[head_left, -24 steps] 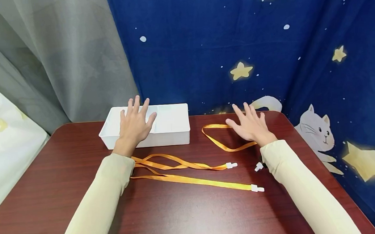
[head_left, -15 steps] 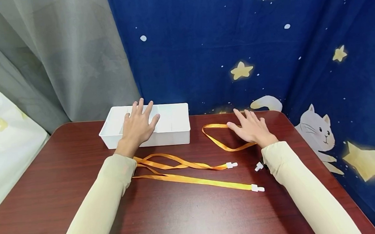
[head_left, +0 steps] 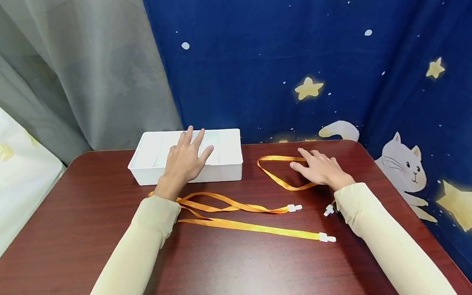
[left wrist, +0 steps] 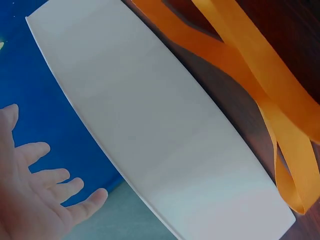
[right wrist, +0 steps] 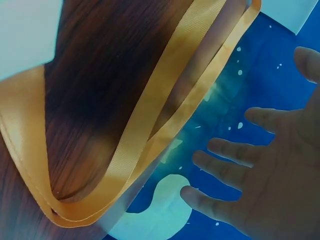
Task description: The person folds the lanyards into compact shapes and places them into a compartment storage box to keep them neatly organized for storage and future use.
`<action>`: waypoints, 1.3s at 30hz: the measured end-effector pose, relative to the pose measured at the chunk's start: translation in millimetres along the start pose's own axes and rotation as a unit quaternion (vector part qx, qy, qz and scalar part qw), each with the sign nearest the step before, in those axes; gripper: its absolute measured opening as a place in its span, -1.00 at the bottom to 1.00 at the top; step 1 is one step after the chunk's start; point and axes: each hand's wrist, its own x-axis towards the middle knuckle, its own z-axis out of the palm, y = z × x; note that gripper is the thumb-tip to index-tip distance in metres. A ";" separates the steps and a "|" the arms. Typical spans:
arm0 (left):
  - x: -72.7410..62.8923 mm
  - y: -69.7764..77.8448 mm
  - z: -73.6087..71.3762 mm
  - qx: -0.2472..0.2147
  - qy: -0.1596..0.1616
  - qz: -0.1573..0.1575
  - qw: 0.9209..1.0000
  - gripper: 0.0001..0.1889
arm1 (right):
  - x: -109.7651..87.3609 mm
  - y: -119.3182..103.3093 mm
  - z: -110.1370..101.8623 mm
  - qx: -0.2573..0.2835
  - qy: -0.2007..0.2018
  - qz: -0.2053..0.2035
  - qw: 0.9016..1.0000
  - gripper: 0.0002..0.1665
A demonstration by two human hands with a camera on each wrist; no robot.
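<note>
Orange lanyard (head_left: 294, 188) partly hidden by right hand (head_left: 321, 170), white box (head_left: 223, 172) by left hand (head_left: 182, 162); hands spread.

The near bench (head_left: 245, 277) gives passage between the sleeves (head_left: 140, 259); 2 lanyards (head_left: 262, 229) obstruct before the white box (head_left: 219, 173).

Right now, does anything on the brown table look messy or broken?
Nothing looks broken. The orange ribbon lanyard with a white plastic clip, just in front of the white rectangular plastic box, looks messy: its straps cross.
</note>
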 end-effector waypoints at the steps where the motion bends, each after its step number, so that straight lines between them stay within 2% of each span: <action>1: 0.0 1.4 0.4 -0.004 -0.002 0.001 1.000 -0.25 | -0.3 1.1 0.5 -0.001 -0.004 0.000 1.000 0.07; 7: 0.0 7.6 2.0 -0.024 -0.004 0.004 1.000 -0.26 | -2.5 7.2 3.8 0.007 -0.028 -0.001 1.000 0.09; 12: 0.1 11.1 3.4 -0.042 -0.008 0.012 0.999 -0.27 | -1.3 11.2 5.8 0.015 -0.033 -0.011 0.999 0.12; 23: -2.7 20.0 6.4 -0.081 -0.007 0.024 0.996 -0.30 | -1.8 16.4 10.3 0.022 -0.048 -0.026 0.998 0.39; 31: -3.8 30.4 8.3 -0.096 -0.009 0.027 0.995 -0.30 | -2.9 22.8 12.1 0.029 -0.041 -0.039 0.998 0.47; 39: -4.6 40.4 9.8 -0.106 -0.006 0.039 0.994 -0.32 | -0.9 27.5 15.6 0.021 -0.021 -0.048 0.998 0.46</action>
